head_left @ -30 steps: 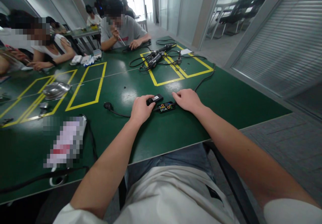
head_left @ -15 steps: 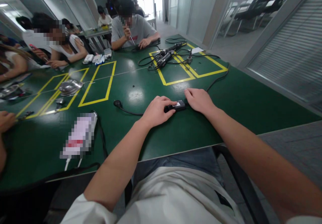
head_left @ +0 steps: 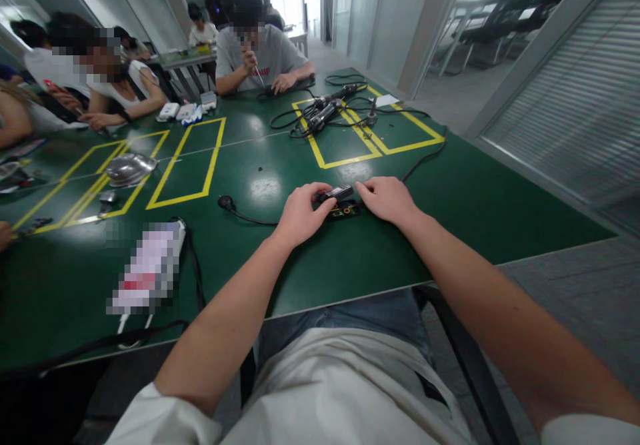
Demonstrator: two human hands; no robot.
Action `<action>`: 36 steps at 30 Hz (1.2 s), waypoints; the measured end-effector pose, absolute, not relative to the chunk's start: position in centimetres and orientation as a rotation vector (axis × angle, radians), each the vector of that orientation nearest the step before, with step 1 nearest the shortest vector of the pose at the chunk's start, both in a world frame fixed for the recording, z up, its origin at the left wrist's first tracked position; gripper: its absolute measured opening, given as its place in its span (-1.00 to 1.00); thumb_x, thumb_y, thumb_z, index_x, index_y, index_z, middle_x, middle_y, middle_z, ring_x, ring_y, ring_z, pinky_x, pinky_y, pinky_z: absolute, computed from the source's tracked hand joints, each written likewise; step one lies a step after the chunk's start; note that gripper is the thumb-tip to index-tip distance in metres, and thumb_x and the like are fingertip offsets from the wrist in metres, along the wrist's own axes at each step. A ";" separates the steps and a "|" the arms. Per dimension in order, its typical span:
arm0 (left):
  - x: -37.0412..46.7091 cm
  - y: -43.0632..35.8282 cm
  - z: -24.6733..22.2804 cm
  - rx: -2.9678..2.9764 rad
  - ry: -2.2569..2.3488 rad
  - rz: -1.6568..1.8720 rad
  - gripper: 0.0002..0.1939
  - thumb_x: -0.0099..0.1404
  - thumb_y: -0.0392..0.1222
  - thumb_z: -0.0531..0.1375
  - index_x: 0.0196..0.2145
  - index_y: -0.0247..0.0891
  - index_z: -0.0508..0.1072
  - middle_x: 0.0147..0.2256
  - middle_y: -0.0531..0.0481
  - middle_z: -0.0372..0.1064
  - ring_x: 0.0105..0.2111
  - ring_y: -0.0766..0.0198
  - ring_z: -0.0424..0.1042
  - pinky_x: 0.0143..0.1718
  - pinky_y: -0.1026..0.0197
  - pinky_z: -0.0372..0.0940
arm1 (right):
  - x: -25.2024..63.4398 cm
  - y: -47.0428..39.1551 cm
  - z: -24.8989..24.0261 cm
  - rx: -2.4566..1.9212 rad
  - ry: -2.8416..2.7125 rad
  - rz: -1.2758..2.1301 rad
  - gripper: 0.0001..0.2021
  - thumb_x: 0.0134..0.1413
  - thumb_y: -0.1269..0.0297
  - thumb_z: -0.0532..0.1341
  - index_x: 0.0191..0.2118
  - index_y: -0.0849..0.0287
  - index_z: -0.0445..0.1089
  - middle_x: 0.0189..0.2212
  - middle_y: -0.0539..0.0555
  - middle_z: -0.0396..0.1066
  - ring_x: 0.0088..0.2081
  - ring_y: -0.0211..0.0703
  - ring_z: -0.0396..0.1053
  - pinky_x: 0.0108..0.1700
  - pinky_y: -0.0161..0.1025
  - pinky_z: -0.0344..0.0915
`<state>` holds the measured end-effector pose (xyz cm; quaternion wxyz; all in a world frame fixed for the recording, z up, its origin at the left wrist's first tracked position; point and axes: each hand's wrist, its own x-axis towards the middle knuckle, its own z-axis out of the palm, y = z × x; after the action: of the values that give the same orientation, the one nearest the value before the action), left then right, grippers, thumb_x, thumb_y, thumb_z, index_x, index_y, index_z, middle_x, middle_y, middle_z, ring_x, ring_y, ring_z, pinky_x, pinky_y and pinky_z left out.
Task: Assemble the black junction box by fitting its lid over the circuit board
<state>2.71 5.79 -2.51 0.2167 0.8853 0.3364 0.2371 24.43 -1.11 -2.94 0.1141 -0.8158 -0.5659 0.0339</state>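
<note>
My left hand (head_left: 301,213) pinches the black casing cover (head_left: 341,192) of a small power adapter, fingers closed on its left end. The cover is tilted up, and under it a circuit board (head_left: 347,210) with small parts shows, lying on the table. My right hand (head_left: 387,198) rests at the right end of the adapter, its fingers closed; what they hold is hidden. From behind this hand a black cable (head_left: 425,157) runs toward the far right. On the left side a short cord ends in a black power plug (head_left: 227,202).
The green table (head_left: 480,198) carries yellow tape rectangles. Black tools with tangled cables (head_left: 325,112) lie at the back. A metal bowl-like part (head_left: 130,168) sits left, with a pixelated phone-like device (head_left: 150,265) nearer me. A co-worker (head_left: 265,52) sits opposite, holding a thin tool.
The adapter's cover has been lifted and tilted by my left hand, exposing the circuit board beneath. My right hand stays at the right end. The view has shifted slightly.
</note>
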 end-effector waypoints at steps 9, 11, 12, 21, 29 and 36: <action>2.5 5.3 -1.9 2.539 1.214 0.590 -0.76 0.52 -0.19 0.28 0.08 -0.23 0.62 0.12 -0.22 0.50 0.06 0.02 0.52 0.20 -0.03 0.43 | 24.4 -1.1 -2.9 -2.391 -1.681 0.084 -0.47 0.53 0.02 0.05 -0.25 0.14 0.71 -0.19 0.24 0.71 -0.15 0.09 0.57 -0.21 -0.16 0.25; 2.5 5.0 -1.6 2.565 1.294 0.536 -0.77 0.56 -0.11 0.24 -0.07 -0.26 0.66 0.03 -0.25 0.50 0.05 -0.03 0.51 0.14 -0.03 0.43 | 24.3 -1.1 -2.9 -2.396 -1.678 0.079 -0.48 0.52 0.02 0.07 -0.26 0.15 0.72 -0.18 0.24 0.71 -0.17 0.08 0.56 -0.21 -0.16 0.25; 2.4 4.9 -1.4 2.580 1.323 0.492 -0.72 0.58 -0.07 0.22 -0.17 -0.26 0.68 -0.05 -0.25 0.51 0.02 -0.06 0.52 0.09 -0.04 0.44 | 24.3 -1.0 -2.9 -2.399 -1.676 0.076 -0.49 0.52 0.02 0.08 -0.26 0.15 0.72 -0.19 0.24 0.70 -0.18 0.08 0.55 -0.21 -0.16 0.24; 2.7 4.6 -0.5 2.613 1.442 0.310 -0.48 0.66 0.04 0.08 -0.27 -0.24 0.73 -0.20 -0.23 0.56 -0.11 -0.04 0.56 -0.12 0.04 0.38 | 24.1 -1.6 -2.3 -2.339 -1.631 -0.053 -0.48 0.51 0.08 0.06 -0.37 0.16 0.64 -0.24 0.26 0.63 -0.24 0.05 0.49 -0.25 -0.12 0.15; 2.6 5.0 -1.3 2.606 1.357 0.382 -0.55 0.62 0.01 0.18 -0.38 -0.22 0.66 -0.26 -0.19 0.51 -0.15 -0.01 0.54 -0.14 0.05 0.39 | 24.0 -1.3 -2.5 -2.433 -1.630 0.051 -0.55 0.47 0.06 0.16 -0.41 0.15 0.61 -0.31 0.24 0.64 -0.28 0.03 0.47 -0.29 -0.14 0.10; 2.5 5.7 -2.2 2.548 1.231 0.614 -0.75 0.53 -0.12 0.34 0.11 -0.16 0.66 0.11 -0.18 0.53 0.11 0.00 0.52 0.19 -0.01 0.43 | 24.0 -1.3 -2.6 -2.442 -1.637 0.063 -0.52 0.48 0.03 0.13 -0.36 0.14 0.65 -0.29 0.26 0.66 -0.25 0.08 0.51 -0.26 -0.14 0.17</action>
<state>2.54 5.74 -2.23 0.1226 0.8734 0.4217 0.2103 24.02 -1.26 -2.55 0.1001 -0.8262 -0.5540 0.0215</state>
